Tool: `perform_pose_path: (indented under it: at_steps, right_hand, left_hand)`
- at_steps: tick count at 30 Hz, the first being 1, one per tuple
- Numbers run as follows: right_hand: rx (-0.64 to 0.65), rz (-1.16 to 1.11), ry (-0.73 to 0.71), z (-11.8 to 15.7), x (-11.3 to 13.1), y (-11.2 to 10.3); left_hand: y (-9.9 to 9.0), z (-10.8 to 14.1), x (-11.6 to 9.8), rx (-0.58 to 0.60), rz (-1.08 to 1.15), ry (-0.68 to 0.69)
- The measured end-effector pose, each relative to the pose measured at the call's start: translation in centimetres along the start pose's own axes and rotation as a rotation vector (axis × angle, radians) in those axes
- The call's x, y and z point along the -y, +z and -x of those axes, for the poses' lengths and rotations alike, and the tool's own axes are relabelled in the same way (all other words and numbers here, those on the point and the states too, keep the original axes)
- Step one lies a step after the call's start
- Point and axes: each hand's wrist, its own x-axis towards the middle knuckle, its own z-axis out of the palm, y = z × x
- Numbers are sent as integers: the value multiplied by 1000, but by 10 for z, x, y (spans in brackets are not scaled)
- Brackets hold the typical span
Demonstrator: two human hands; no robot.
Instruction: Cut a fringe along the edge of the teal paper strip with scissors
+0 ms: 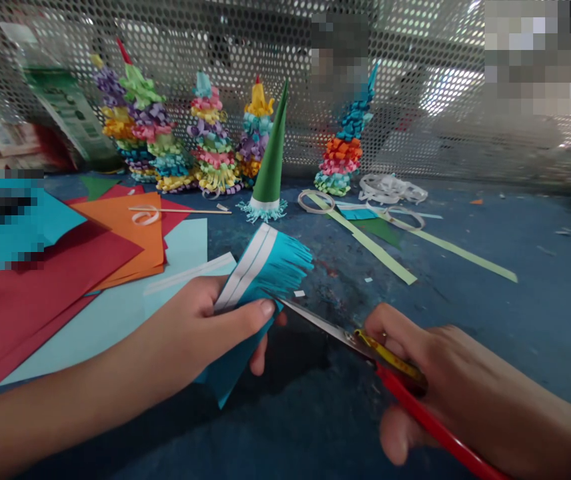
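My left hand (220,327) pinches a folded strip of blue paper (265,267) between thumb and fingers. White double-sided tape (246,267) runs along the strip's left edge. Fine cuts fringe the strip's upper right part, while its lower part is uncut. My right hand (415,373) is wrapped around red-handled scissors (335,330). Their blade tips meet the blue paper just beside my left thumb. Behind the strip stands a green paper cone (271,153) with a light-blue fringe (263,212) around its base.
Several colourful curled-paper cones (213,147) stand along a perforated metal panel (175,53). Orange (125,233) and red paper sheets (55,287) lie at left. A green-labelled bottle (65,107) stands behind them. Tape rolls (390,190) and pale green strips (375,253) lie at right.
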Motion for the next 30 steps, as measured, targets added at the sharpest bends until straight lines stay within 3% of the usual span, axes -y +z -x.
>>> perform_pose_path:
  at_steps: [10,17,23,30]
  right_hand:
    - [2,-56,-88,-2,-3,0]
    - [-19,-96,-97,-1,-12,0]
    - [-146,24,-248,5,-17,2]
    - [-166,45,-206,7,-15,6]
  left_hand:
    - [5,6,-4,42,186,-134]
    - [7,11,-13,-35,221,-151]
    - [4,12,-18,-78,83,-75]
    - [1,4,-6,-74,65,11]
